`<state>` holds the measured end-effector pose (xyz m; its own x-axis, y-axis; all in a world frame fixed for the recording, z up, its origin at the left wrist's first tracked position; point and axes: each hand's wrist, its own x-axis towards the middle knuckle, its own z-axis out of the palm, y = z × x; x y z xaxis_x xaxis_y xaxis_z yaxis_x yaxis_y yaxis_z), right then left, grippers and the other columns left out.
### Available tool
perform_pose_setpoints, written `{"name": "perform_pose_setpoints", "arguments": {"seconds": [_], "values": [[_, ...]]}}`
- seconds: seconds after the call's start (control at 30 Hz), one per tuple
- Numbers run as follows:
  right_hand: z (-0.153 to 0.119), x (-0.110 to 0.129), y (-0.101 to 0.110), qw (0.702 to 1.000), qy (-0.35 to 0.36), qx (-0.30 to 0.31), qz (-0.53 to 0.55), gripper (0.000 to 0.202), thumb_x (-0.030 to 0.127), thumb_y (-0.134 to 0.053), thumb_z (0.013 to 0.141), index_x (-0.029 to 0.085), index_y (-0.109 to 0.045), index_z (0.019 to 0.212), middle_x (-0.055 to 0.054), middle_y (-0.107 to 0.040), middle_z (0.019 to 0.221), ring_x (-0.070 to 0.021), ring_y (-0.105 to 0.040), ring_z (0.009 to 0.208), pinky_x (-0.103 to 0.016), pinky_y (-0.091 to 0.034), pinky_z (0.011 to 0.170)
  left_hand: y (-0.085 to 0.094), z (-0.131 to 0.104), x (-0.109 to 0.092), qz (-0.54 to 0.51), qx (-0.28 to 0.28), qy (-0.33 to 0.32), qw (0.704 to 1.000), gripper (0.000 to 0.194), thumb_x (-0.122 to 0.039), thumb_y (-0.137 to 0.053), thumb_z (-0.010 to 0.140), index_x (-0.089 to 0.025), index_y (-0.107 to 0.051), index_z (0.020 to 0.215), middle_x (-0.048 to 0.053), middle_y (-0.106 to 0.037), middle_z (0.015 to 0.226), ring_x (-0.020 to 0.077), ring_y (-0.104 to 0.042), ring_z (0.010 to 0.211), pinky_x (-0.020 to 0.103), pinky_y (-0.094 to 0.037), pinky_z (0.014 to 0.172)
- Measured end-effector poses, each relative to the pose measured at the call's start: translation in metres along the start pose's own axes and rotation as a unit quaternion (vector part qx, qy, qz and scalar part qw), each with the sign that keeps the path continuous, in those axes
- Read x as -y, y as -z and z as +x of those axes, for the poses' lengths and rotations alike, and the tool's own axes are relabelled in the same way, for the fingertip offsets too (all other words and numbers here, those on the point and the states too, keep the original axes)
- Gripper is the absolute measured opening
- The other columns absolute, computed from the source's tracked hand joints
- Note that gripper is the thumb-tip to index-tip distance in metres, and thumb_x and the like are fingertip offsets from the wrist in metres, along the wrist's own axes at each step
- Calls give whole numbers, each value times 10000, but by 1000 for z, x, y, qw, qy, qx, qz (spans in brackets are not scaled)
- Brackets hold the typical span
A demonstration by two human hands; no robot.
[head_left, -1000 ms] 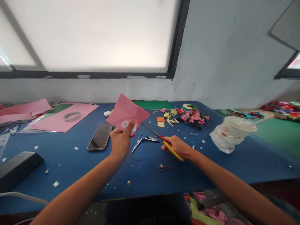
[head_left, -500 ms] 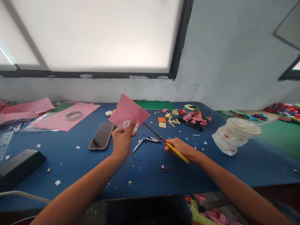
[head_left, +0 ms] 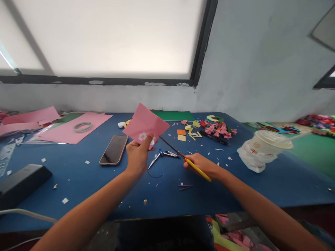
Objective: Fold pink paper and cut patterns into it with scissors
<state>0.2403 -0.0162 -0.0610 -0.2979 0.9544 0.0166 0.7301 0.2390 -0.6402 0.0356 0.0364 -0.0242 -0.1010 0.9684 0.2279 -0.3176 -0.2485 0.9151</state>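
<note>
Pinched between the thumb and fingers of my left hand (head_left: 138, 155) is a square sheet of pink paper (head_left: 148, 122), raised above the table with white marks near its lower corner. My right hand (head_left: 200, 164) grips scissors (head_left: 197, 169) with yellow handles. Their dark blades point up and left, the tips at the paper's lower right edge; whether they touch it I cannot tell. Below, between the hands, a drawing compass (head_left: 162, 154) lies with its legs spread. Left of my left hand rests a phone (head_left: 114, 150) with a dark screen.
The blue table (head_left: 104, 191) carries scattered paper scraps. Pink sheets (head_left: 65, 134) with a tape roll (head_left: 83, 127) lie at left, near a black box (head_left: 24, 179). Paper flowers (head_left: 220, 127), a black marker (head_left: 214, 138) and a lidded cup (head_left: 269, 146) stand or lie right.
The pink paper has shifted very slightly to the right with my left hand. The scissors stay almost in place, and the view has tilted a little.
</note>
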Motion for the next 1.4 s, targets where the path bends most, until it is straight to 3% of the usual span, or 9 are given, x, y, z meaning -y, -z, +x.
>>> {"name": "perform_pose_setpoints", "arguments": {"seconds": [0.33,1.17,1.4], "values": [[-1,0,-3,999,1,12,33,498,649,-365,752,178,-403,595,38,-379,549,-94,-321,510,-232,-238,469,1,1,6,63,2,-52,997,219,-363,-694,625,-151,-694,680,31,-648,608,144,-615,561,217,-513,452],[-3,2,0,999,-10,30,45,494,657,-383,733,187,-389,581,38,-383,529,-93,-331,491,-234,-253,471,0,0,2,48,21,-43,998,168,-322,-705,619,-156,-687,640,30,-669,610,156,-640,586,217,-505,443],[-1,-1,-1,1000,5,13,6,492,640,-370,752,183,-371,568,43,-348,535,-91,-302,510,-235,-231,482,1,0,3,53,22,-45,997,169,-321,-707,622,-154,-688,639,30,-660,596,144,-630,568,212,-511,448]]}}
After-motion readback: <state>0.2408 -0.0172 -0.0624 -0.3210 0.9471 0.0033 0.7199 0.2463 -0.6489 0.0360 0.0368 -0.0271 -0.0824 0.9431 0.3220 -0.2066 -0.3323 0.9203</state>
